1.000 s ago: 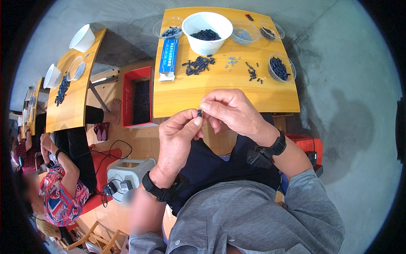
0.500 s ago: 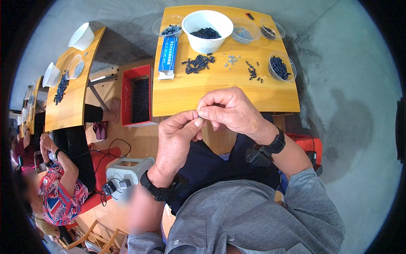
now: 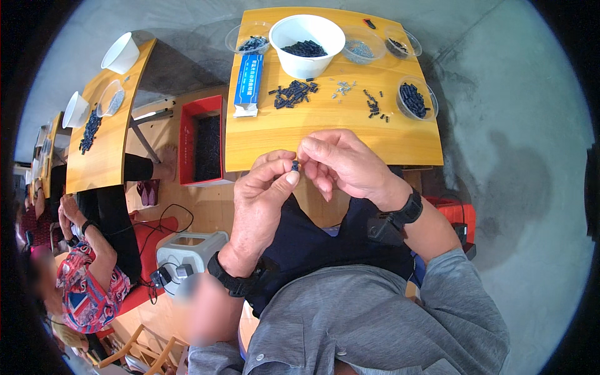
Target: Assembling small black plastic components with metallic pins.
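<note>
Just beyond my lap, in front of the table's near edge, both hands are raised together. My left hand [image 3: 259,190] pinches a small black cylindrical piece [image 3: 295,165] upright between thumb and forefinger. My right hand [image 3: 347,162] is right beside it, thumb and forefinger drawn together close to the piece's top and the lower fingers loosely curled. Whatever those right fingertips may hold is hidden. On the table lie a pile of black cylindrical pieces [image 3: 292,95], some small silvery pieces [image 3: 343,89] and a scatter of smaller black parts [image 3: 374,106].
A white tub [image 3: 284,37] of black pieces stands at the table's far side. Clear bowls hold silvery parts [image 3: 359,51] and black pieces [image 3: 412,101]. Left are a blue box [image 3: 247,84], a red bin [image 3: 187,147] on the floor, a grey stool [image 3: 212,247] and a seated person [image 3: 94,281].
My right hand has loosened and shifted slightly, its lower fingers spreading. The black piece, mostly covered before, now shows between my left thumb and forefinger.
</note>
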Demonstrator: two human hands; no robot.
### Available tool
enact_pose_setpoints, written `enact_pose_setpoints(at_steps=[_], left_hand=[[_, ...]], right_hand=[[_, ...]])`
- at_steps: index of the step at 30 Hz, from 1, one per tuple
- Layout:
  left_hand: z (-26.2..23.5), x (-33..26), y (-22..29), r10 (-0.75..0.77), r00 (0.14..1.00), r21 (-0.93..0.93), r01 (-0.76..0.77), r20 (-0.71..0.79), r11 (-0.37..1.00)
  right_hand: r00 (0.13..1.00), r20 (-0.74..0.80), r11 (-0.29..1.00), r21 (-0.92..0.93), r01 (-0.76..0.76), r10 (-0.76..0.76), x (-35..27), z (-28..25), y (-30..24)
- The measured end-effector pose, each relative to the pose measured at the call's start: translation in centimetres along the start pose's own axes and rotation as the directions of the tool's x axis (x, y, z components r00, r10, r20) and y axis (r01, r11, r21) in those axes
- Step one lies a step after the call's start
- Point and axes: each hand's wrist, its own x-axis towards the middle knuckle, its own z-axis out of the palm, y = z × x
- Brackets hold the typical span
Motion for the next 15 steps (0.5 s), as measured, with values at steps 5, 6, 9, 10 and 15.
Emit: enact_pose_setpoints(at_steps=[5,6,9,10,15], left_hand=[[0.1,-0.1,0.0,-0.024,0.998,-0.081,0.029,0.061,0.996],[0.1,-0.1,0.2,-0.024,0.998,-0.082,0.029,0.061,0.996],[0.2,-0.1,0.5,-0.003,0.995,-0.017,0.005,0.096,1.0],[0.2,-0.1,0.5,-0.012,0.994,-0.025,0.014,0.107,1.0],[-0.1,-0.2,0.4,-0.04,0.992,-0.05,0.046,0.121,0.998]], right_hand=[[0.98,0.052,0.98,-0.067,-0.188,0.192,0.1,-0.2,0.9],[0.971,0.096,0.976,-0.053,-0.213,0.217,0.2,-0.2,1.0],[0.945,0.2,0.965,-0.003,-0.262,0.257,0.1,-0.4,1.4],[0.927,0.26,0.957,0.032,-0.288,0.27,0.0,-0.4,1.5],[0.91,0.321,0.922,0.195,-0.336,0.264,-0.1,-0.5,2.2]])
